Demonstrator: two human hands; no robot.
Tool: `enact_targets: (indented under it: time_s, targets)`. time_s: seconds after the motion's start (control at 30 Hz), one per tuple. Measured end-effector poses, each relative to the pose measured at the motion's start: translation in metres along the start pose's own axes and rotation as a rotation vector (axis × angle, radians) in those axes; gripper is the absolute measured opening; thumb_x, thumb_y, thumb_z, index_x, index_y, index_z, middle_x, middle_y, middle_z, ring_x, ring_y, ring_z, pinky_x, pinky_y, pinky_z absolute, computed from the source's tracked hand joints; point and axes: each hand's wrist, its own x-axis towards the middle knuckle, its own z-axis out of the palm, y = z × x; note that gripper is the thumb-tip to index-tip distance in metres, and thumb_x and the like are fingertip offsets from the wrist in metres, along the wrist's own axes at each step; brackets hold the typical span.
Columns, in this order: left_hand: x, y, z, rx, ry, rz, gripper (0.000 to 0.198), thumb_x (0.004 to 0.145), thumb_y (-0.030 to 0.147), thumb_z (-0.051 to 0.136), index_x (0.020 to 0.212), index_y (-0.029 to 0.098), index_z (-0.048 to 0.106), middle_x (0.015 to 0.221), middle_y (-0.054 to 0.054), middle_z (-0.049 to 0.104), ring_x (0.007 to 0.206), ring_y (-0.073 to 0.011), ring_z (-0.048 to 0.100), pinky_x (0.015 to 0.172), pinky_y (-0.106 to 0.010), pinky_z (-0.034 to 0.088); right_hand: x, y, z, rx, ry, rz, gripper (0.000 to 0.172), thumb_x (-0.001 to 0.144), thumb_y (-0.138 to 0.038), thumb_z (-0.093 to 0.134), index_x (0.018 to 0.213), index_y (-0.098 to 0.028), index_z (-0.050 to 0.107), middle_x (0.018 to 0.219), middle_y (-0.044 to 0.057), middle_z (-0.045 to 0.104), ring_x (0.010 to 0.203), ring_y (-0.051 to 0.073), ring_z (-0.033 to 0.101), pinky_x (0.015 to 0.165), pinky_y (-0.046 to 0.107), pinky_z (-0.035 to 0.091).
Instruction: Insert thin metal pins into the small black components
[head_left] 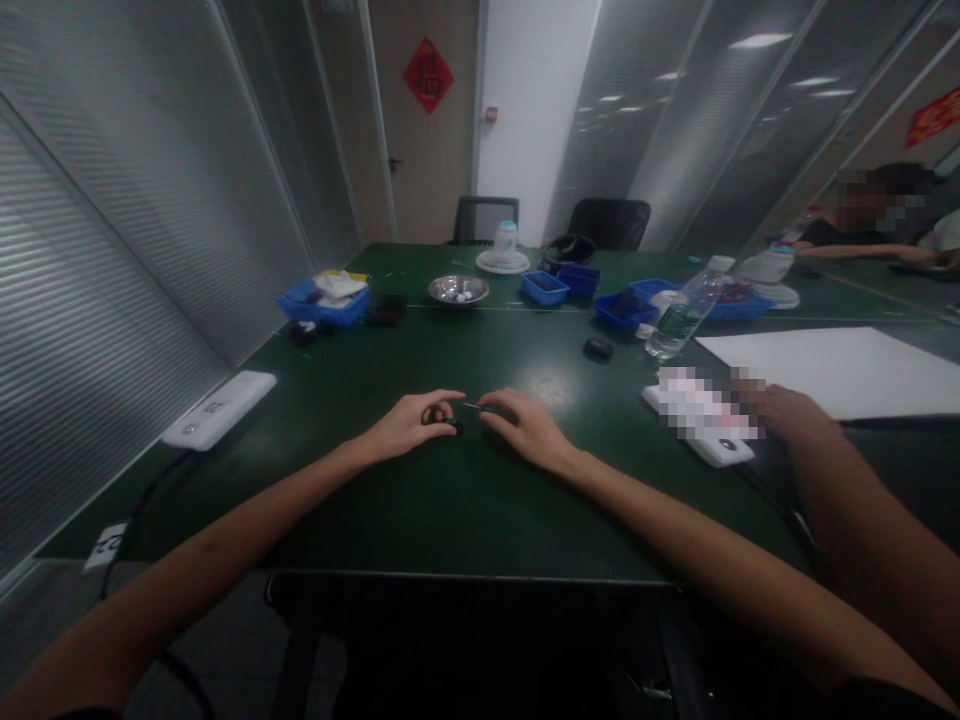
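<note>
My left hand (412,425) is over the middle of the table, thumb and forefinger curved around a gap. A small black part (457,427) sits at its thumb tip, too small and dark to make out its kind. Facing it, my right hand (529,430) pinches a slim tool with a thin shiny metal tip (471,406). That tip points left toward my left fingers. The tool's handle is mostly hidden by my fingers, so its exact kind does not show.
The green table (420,510) also bears a white box with a cable (220,410), a metal bowl (458,290), blue trays (544,288), a black mouse (598,348) and a water bottle (686,310). At right, another person's arm (847,480) reaches to a white device (712,447).
</note>
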Motion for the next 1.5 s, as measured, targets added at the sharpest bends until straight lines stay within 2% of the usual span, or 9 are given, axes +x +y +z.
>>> enact_targets:
  time_s: [0.1, 0.33, 0.57, 0.7, 0.93, 1.17, 1.37, 1.5]
  targets:
    - [0.0, -0.003, -0.001, -0.009, 0.046, -0.043, 0.064, 0.092, 0.04, 0.073, 0.15, 0.022, 0.052, 0.102, -0.004, 0.071, 0.081, -0.0168, 0.06, 0.072, -0.029, 0.044, 0.0, -0.002, -0.002, 0.032, 0.029, 0.026, 0.024, 0.104, -0.036, 0.057, 0.119, -0.021, 0.069, 0.111, 0.008, 0.071, 0.097, 0.021, 0.067, 0.086, 0.036, 0.053]
    - [0.0, -0.002, 0.0, 0.022, 0.013, -0.031, 0.047, 0.092, 0.041, 0.072, 0.135, 0.022, 0.065, 0.104, -0.005, 0.071, 0.078, -0.0159, 0.058, 0.071, -0.029, 0.044, -0.005, -0.002, 0.002, -0.133, -0.109, -0.054, 0.026, 0.102, -0.036, 0.06, 0.123, -0.024, 0.069, 0.113, 0.007, 0.069, 0.092, 0.02, 0.066, 0.08, 0.034, 0.053]
    - [0.0, 0.0, 0.003, 0.03, -0.001, -0.011, 0.039, 0.093, 0.041, 0.071, 0.128, 0.022, 0.07, 0.101, -0.005, 0.072, 0.082, -0.0174, 0.062, 0.074, -0.029, 0.045, -0.005, -0.004, 0.002, -0.15, -0.142, -0.095, 0.03, 0.107, -0.04, 0.052, 0.128, -0.024, 0.066, 0.117, 0.008, 0.066, 0.092, 0.019, 0.066, 0.08, 0.033, 0.054]
    - [0.001, 0.0, 0.001, -0.012, -0.026, -0.015, 0.039, 0.096, 0.039, 0.069, 0.13, 0.021, 0.068, 0.103, -0.005, 0.073, 0.083, -0.0171, 0.061, 0.074, -0.029, 0.044, -0.005, -0.003, 0.003, -0.136, -0.143, -0.093, 0.031, 0.108, -0.041, 0.05, 0.129, -0.024, 0.065, 0.118, 0.008, 0.066, 0.094, 0.019, 0.066, 0.083, 0.034, 0.054]
    - [0.004, -0.001, -0.001, -0.072, -0.062, -0.038, 0.054, 0.091, 0.036, 0.074, 0.14, 0.019, 0.059, 0.105, -0.005, 0.072, 0.08, -0.0157, 0.058, 0.072, -0.028, 0.042, -0.003, 0.0, 0.005, -0.105, -0.141, -0.084, 0.029, 0.108, -0.043, 0.051, 0.125, -0.025, 0.066, 0.117, 0.006, 0.068, 0.094, 0.019, 0.067, 0.082, 0.033, 0.052]
    - [0.005, 0.001, -0.002, -0.095, -0.111, -0.037, 0.048, 0.096, 0.034, 0.066, 0.141, 0.02, 0.057, 0.103, -0.004, 0.073, 0.083, -0.0165, 0.059, 0.075, -0.029, 0.043, -0.004, -0.002, 0.004, -0.153, -0.153, -0.126, 0.032, 0.108, -0.044, 0.048, 0.127, -0.025, 0.067, 0.114, 0.007, 0.067, 0.088, 0.019, 0.066, 0.076, 0.032, 0.05]
    - [0.004, 0.013, 0.01, 0.029, -0.041, 0.067, 0.05, 0.092, 0.033, 0.073, 0.139, 0.023, 0.06, 0.11, -0.005, 0.069, 0.093, -0.019, 0.061, 0.081, -0.031, 0.045, -0.001, -0.002, 0.006, -0.049, -0.152, -0.118, 0.031, 0.108, -0.043, 0.051, 0.13, -0.027, 0.066, 0.118, 0.006, 0.07, 0.098, 0.021, 0.068, 0.083, 0.033, 0.052]
    - [0.006, 0.013, 0.011, 0.004, -0.039, 0.02, 0.059, 0.094, 0.034, 0.07, 0.148, 0.024, 0.051, 0.105, -0.004, 0.07, 0.084, -0.0174, 0.061, 0.076, -0.03, 0.046, 0.002, -0.003, 0.007, 0.008, -0.11, -0.067, 0.028, 0.106, -0.041, 0.054, 0.125, -0.026, 0.068, 0.118, 0.006, 0.073, 0.1, 0.022, 0.069, 0.088, 0.035, 0.052]
